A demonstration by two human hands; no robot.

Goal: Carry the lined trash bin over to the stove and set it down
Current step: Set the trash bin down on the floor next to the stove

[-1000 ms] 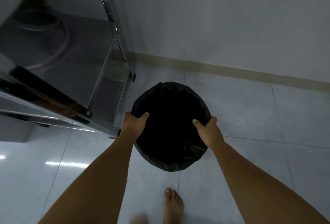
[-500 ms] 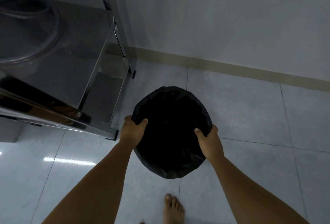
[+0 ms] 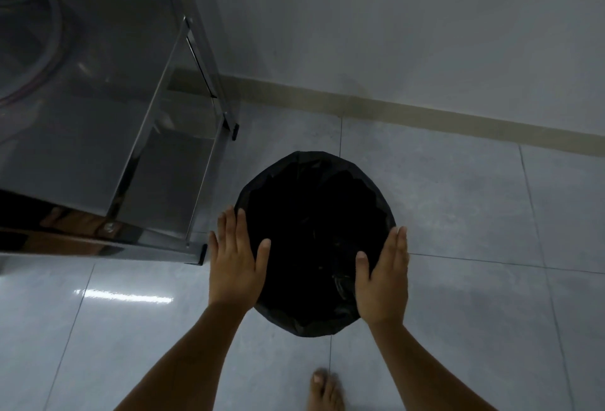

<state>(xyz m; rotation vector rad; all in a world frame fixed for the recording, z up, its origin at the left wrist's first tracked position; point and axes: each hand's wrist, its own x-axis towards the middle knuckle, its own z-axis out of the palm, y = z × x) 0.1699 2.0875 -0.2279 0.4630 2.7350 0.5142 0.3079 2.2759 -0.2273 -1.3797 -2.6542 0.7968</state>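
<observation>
A round trash bin lined with a black plastic bag stands on the grey floor tiles, seen from straight above. My left hand lies flat over the bin's left rim with its fingers spread and straight. Over the right rim my right hand is flat too, fingers extended. Neither hand grips the rim. The bin's inside is dark and nothing shows in it.
A stainless steel stand with a shelf is just left of the bin, its front leg close to my left hand. A grey wall with a beige skirting strip runs behind. My bare foot is on the tiles below.
Both hands have let go of the bin's rim and opened flat. The bin has come down and sits a little farther right of the stand's leg.
</observation>
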